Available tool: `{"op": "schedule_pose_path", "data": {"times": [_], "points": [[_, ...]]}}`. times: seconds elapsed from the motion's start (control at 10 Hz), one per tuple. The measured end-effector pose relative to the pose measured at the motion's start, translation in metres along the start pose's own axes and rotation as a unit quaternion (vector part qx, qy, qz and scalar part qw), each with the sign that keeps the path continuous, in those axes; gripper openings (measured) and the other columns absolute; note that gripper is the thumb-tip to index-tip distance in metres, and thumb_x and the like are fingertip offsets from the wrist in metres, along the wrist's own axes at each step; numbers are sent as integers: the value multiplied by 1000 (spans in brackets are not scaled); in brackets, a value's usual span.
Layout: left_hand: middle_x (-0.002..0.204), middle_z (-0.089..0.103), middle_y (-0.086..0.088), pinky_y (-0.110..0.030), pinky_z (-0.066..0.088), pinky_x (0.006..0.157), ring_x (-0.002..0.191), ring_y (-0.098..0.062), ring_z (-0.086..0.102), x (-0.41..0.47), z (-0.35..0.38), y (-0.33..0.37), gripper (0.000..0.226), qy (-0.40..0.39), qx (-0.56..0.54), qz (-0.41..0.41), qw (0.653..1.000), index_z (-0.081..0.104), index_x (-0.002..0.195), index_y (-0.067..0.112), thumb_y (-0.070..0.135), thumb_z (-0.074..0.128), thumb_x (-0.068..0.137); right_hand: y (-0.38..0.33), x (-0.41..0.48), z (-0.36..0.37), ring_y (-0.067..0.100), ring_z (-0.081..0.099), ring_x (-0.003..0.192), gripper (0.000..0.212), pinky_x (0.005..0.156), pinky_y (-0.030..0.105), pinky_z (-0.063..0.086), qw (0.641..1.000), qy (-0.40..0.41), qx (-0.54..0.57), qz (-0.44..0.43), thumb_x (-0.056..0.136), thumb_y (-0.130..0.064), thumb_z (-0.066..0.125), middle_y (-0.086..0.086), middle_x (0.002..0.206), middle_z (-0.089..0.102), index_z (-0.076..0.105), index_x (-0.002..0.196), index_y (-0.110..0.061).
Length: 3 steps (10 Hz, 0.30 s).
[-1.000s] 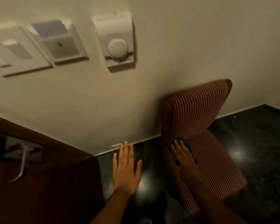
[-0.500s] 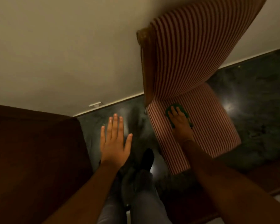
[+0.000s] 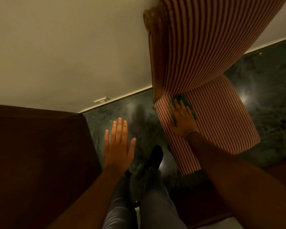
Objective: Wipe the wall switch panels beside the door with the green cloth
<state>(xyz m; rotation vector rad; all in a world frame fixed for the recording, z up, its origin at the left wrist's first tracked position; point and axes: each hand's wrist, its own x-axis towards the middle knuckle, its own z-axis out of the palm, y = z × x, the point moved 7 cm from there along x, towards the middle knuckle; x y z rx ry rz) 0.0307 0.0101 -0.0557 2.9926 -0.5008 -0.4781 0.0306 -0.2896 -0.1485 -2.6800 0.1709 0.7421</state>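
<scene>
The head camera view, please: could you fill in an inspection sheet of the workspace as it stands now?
Surface: cream wall; no switch panels in view.
Job's things: green cloth lies on the striped chair seat, under the right hand.
Clutter: nothing seen.
Hands: right hand flat on the cloth, not clearly gripping it; left hand open, fingers spread, empty, above the floor.
Cables: nothing seen.
Surroundings: dark glossy floor, dark wooden door on the left, pale skirting along the wall's foot, the person's trouser legs and a dark shoe below.
</scene>
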Motion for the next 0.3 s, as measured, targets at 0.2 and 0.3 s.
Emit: {"op": "schedule_pose_path", "data": {"times": [0.2,0.3], "points": [[184,13,-9,-59,16,136,170,-29,12,7,-41,-21,78,12,-5,-24,1000,24,175,14,56,26,109,-42,-22,-46,23,-9,164,82,134,45,-2,999,29,-34,5,107,-53,39,2,176,-10,-4,168,-19],[185,10,-8,-56,13,137,171,-27,9,7,-69,-27,78,42,-15,-28,999,21,176,15,55,28,110,-79,-34,-79,24,-1,165,81,133,45,1,995,94,-17,-4,105,-51,48,2,177,1,9,168,-18]]}}
